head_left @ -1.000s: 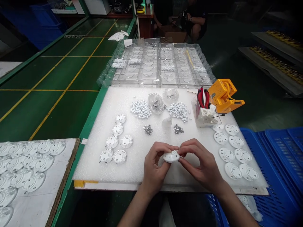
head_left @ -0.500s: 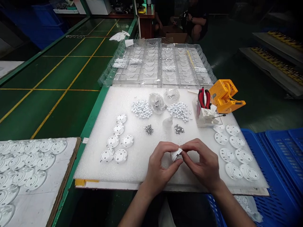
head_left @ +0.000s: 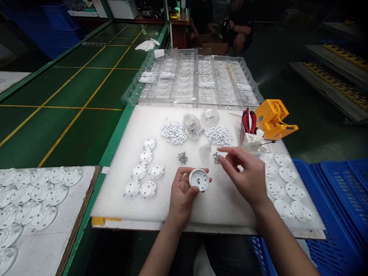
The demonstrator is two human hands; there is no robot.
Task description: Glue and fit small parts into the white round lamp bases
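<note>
**Head view: housing cradled in left hand, right hand open**

We see the left hand [head_left: 182, 197] palm up, its fingers [head_left: 180, 174] curled narrowly around a round white plastic housing [head_left: 199, 179]. The hollow face points up; no long axis shows. The housing sits at 2 o'clock of the left palm, above a white foam sheet [head_left: 224, 214]. The right hand [head_left: 243, 172] hovers at 3 o'clock, fingers spread wide, touching nothing, near small metal parts [head_left: 216, 157] at its 10 o'clock.
</note>
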